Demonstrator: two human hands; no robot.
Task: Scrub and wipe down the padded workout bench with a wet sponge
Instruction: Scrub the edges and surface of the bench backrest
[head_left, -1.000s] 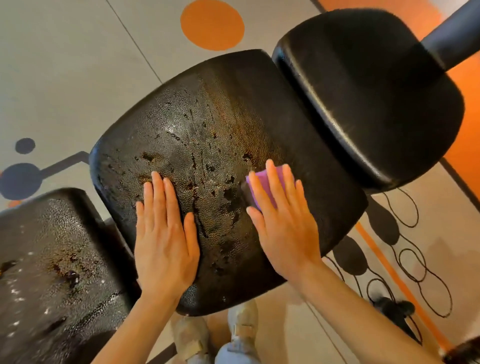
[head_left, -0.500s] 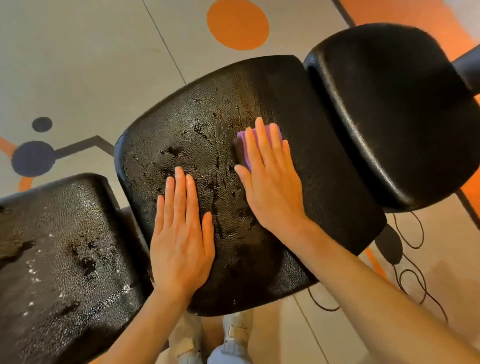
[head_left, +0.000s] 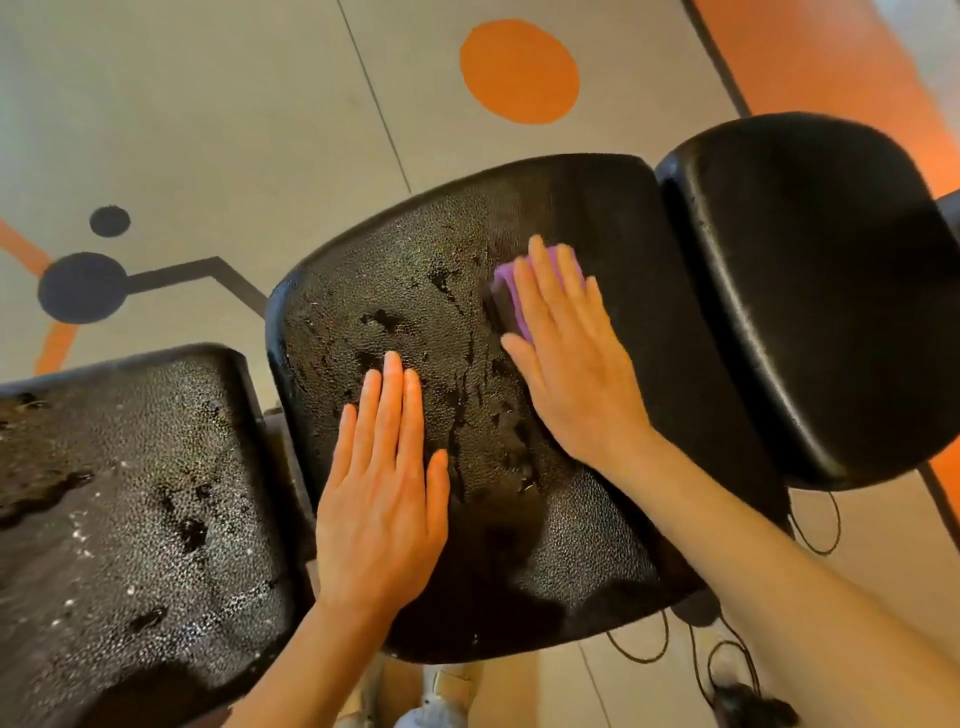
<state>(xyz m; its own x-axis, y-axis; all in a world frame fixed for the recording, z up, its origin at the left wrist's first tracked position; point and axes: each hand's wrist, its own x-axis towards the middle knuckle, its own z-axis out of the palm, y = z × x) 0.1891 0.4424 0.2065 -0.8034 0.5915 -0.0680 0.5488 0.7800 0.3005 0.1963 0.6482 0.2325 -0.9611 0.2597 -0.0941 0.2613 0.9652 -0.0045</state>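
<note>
We see the wet black middle pad (head_left: 426, 312) of the bench between two other pads. Our left hand (head_left: 382, 499) lies flat and open on it, holding nothing; our right hand (head_left: 571, 364) presses straight fingers onto the purple sponge (head_left: 511, 291) near the pad's far edge.

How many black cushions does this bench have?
3 show: the left pad, wet and beaded; the middle pad under both hands and the purple sponge; the right pad, looking dry. More may lie outside the view.
</note>
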